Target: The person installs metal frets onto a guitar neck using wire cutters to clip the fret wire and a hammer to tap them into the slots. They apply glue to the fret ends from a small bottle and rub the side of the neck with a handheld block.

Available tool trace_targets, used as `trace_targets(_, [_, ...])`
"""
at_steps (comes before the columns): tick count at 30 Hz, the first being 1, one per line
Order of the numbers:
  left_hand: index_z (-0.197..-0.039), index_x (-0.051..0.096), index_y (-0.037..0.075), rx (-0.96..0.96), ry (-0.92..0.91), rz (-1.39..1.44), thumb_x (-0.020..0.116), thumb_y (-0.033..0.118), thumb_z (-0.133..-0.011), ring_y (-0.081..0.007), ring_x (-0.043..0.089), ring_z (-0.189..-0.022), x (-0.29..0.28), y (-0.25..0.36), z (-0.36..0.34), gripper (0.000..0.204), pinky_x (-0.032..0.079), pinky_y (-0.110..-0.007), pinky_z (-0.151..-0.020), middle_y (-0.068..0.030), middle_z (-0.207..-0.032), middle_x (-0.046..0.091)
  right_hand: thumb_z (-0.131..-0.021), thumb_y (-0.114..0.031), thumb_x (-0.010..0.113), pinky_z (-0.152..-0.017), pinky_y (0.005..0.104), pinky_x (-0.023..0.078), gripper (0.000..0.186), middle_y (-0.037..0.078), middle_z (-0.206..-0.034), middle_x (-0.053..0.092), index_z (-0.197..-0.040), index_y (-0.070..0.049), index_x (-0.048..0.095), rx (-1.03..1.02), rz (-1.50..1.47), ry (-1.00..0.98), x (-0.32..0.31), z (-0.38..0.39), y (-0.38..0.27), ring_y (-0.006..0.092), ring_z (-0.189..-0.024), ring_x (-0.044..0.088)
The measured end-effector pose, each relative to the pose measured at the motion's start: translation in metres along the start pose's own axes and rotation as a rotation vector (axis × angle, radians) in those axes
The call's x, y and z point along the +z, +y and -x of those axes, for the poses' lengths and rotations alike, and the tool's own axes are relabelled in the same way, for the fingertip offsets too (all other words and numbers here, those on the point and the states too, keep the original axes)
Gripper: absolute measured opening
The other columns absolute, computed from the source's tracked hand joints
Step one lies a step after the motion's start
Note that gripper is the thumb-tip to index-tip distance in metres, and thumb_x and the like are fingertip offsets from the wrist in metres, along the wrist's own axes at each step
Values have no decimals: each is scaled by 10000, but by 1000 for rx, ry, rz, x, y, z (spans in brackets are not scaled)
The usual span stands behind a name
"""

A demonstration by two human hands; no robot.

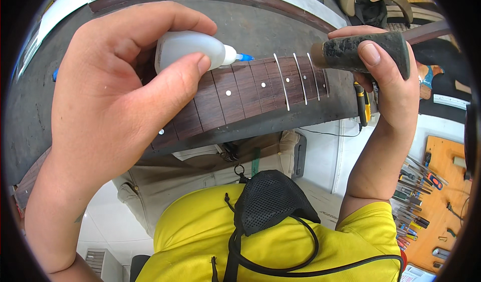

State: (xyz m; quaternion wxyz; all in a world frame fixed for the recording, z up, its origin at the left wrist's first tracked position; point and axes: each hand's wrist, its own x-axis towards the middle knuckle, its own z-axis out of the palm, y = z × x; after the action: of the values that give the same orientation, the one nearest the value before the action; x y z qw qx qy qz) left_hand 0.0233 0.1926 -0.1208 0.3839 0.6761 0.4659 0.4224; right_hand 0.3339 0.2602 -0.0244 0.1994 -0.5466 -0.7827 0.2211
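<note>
1. Two hands over a dark wood guitar fretboard [235, 99], which lies across a grey bench top [45, 111] w/ pale dot inlays along its middle.
2. L hand [107, 99]: closed around a small white squeeze bottle [188, 49], thumb on its near side, fingers over the top. Blue nozzle tip [245, 57] points right, just above the fretboard's far edge.
3. R hand [388, 84]: wrapped around a worn black hammer handle [363, 51], thumb on top; handle's blunt end sits above the right frets. Hammer head not in view.
4. Three metal fret wires [300, 79] seated in the board's right part, betw nozzle tip and handle; slots to the left look bare.
5. Yellow-handled tool [365, 106] lies just past the fretboard's right end, under the R hand.
6. Lower right: orange board [446, 162] w/ a row of screwdrivers [413, 202].
7. Person wears a yellow shirt [200, 227]; black mesh pouch [268, 202] hangs at the chest.
</note>
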Motion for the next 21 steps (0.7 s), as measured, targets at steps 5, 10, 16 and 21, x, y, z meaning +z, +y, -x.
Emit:
trace_targets(5, [-1315, 747, -31, 15, -11, 14, 757, 112, -1060, -100, 679, -1071, -1, -1, 0, 292, 520, -243, -967, -61, -1169, 768, -899, -547, 742, -531, 230, 334, 623, 49, -858, 771, -1131, 23, 841, 5, -19, -6, 4, 1, 0, 50, -618, 524])
trace_targets(10, [-1315, 746, -26, 20, -20, 25, 759, 141, -1072, -116, 690, -1094, -2, -2, 0, 295, 524, -254, -996, -72, -1178, 771, -898, -529, 753, -527, 231, 330, 604, 53, -854, 770, -1126, 22, 845, 5, -52, 6, 8, 1, 0, 50, -610, 518])
trace_targets(16, [-1312, 750, -16, 34, -27, 21, 766, 164, -1074, -122, 694, -1091, -2, -5, 0, 299, 531, -262, -997, -78, -1174, 774, -896, -511, 754, -527, 227, 348, 589, 67, -875, 779, -1122, 25, 846, -4, -66, 9, 11, 0, 0, 51, -615, 533])
trace_targets(21, [-1308, 753, -10, 41, -24, 6, 772, 183, -1075, -126, 697, -1091, -2, -6, 0, 304, 535, -265, -997, -77, -1176, 775, -895, -508, 753, -526, 226, 349, 585, 70, -868, 778, -1116, 26, 848, -13, -59, 14, 13, 0, 0, 51, -604, 528])
